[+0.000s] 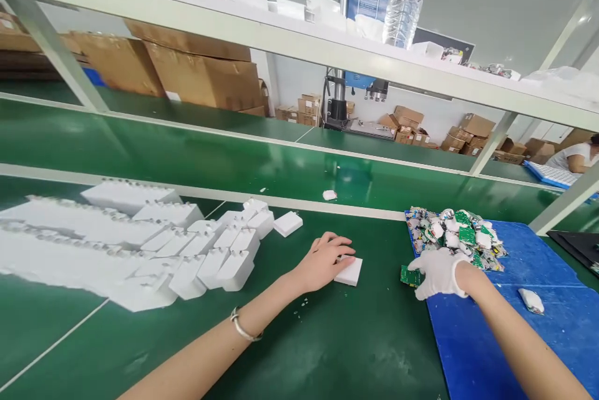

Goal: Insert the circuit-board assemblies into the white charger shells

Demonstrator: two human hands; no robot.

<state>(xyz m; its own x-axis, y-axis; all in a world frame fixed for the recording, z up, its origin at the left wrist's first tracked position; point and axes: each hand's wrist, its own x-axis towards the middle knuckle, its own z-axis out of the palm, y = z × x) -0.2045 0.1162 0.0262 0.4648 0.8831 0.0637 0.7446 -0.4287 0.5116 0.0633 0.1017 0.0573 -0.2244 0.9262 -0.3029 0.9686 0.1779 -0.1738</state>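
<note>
My left hand (326, 262), bare and with a bangle at the wrist, reaches over a small white plastic case (349, 272) lying on the green table. Its fingers are stretched out and apart, and the thumb lies across the case's upper edge. A white glove covers my right hand (438, 274), which pinches a green circuit board (410, 276) just off the left edge of a blue sheet (486, 325). Beyond that hand is a pile of circuit boards (461, 231) with white padding on them. Another white case (288, 223) lies farther left.
Rows of white cases (187, 250) fill the table's left side. One padded board (531, 301) lies alone on the blue sheet. A raised shelf (281, 32) crosses ahead, bearing a plastic bottle (405, 4). Cardboard boxes (201, 75) stand behind, and a person (578, 156) sits far right.
</note>
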